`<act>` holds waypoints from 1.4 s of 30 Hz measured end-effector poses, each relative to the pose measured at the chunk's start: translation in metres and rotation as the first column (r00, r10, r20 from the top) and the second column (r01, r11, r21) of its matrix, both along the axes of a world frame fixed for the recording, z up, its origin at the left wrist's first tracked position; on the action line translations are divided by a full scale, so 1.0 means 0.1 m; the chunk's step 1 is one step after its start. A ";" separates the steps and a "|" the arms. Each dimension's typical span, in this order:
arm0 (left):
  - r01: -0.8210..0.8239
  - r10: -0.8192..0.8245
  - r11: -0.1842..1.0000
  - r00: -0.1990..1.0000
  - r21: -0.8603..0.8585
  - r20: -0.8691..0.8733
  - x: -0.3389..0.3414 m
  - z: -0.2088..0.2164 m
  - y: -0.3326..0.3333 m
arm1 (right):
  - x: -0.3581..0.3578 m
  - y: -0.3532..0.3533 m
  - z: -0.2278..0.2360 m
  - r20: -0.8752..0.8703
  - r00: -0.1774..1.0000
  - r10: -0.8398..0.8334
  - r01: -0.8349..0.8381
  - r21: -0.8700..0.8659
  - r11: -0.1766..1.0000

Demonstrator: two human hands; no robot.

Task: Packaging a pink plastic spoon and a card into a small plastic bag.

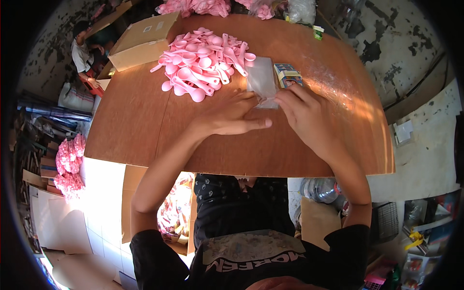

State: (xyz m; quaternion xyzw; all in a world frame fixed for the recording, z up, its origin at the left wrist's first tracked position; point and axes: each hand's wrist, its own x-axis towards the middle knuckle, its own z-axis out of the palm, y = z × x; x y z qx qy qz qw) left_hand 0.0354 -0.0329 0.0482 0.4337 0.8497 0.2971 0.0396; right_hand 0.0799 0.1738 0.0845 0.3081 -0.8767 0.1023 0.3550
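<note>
A stack of clear plastic bags (261, 76) lies flat near the middle of the brown wooden table (203, 150). My right hand (305, 113) pinches the near edge of a plastic bag between thumb and fingertips. On the left side of the stack rests my left hand (229, 115), fingers stretched toward the bags and thumb held apart, gripping nothing that I can see. Beyond it rises a heap of pink plastic spoons (200, 65). Next to the bags, by my right fingers, sits a small stack of printed cards (288, 73), blue and yellow.
A cardboard box (142, 41) stands at the table's far left, with pink bagged goods (198, 6) along the far edge. Another person (84, 55) is at the far left. Below the near edge, an open carton (130, 203) holds colourful packets.
</note>
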 end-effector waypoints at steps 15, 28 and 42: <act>-0.799 -0.485 0.036 0.512 0.601 0.709 0.82 -0.20 0.02 | -0.53 0.54 -0.42 0.283 0.918 -0.279 0.338 -0.185 0.923; -0.751 -0.353 -0.038 0.627 0.659 0.694 0.80 -0.18 0.11 | -0.89 1.08 -0.55 0.790 0.601 -0.122 0.572 -0.319 0.756; -0.770 -0.367 -0.191 0.631 0.608 0.684 0.72 -0.31 -0.14 | 0.13 0.53 -0.18 0.591 0.789 0.165 0.429 -0.724 0.541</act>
